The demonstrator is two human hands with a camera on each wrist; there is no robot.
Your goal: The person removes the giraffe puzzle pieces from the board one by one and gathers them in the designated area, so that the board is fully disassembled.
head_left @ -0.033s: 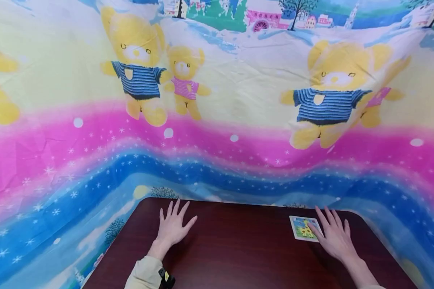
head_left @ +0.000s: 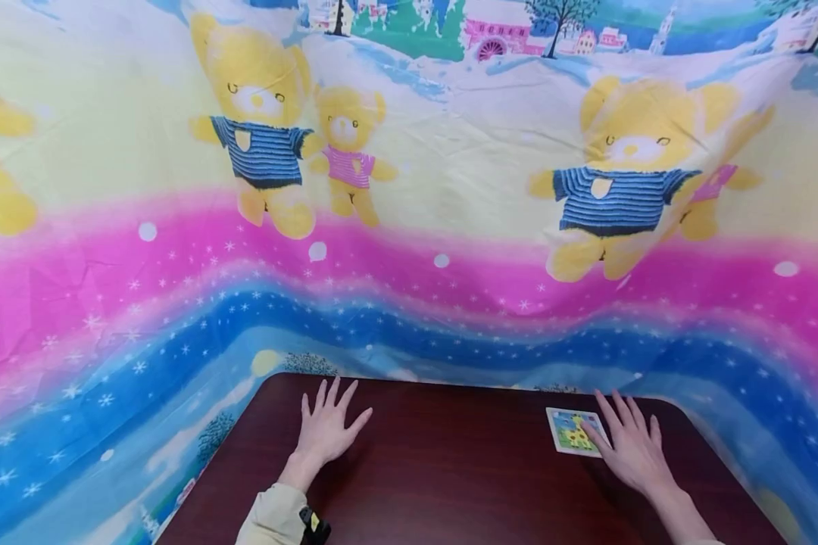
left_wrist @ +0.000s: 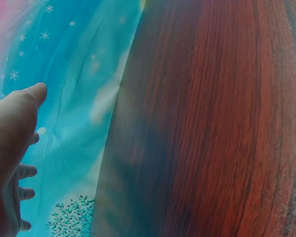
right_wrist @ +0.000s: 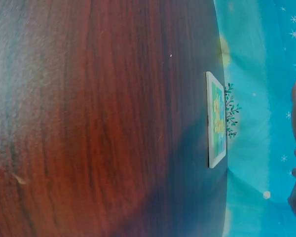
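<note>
A small square picture board (head_left: 567, 435) with a white border and a yellow giraffe lies flat near the far right of the dark wooden table. In the head view my right hand (head_left: 631, 452) is over the table just right of it, fingers straight and spread, the thumb overlapping the board's right side. The same board (right_wrist: 217, 118) appears at a slant in the right wrist view, apart from the hand at the right edge. My left hand (head_left: 323, 433) holds nothing, fingers spread and pointing toward the table's far left edge. Its thumb and fingertips show in the left wrist view.
The brown wood-grain table (head_left: 450, 462) has rounded far corners. Behind and beside it hangs a cloth (head_left: 436, 295) printed with bears, snowflakes and houses. A black band (head_left: 314, 525) sits at the left sleeve.
</note>
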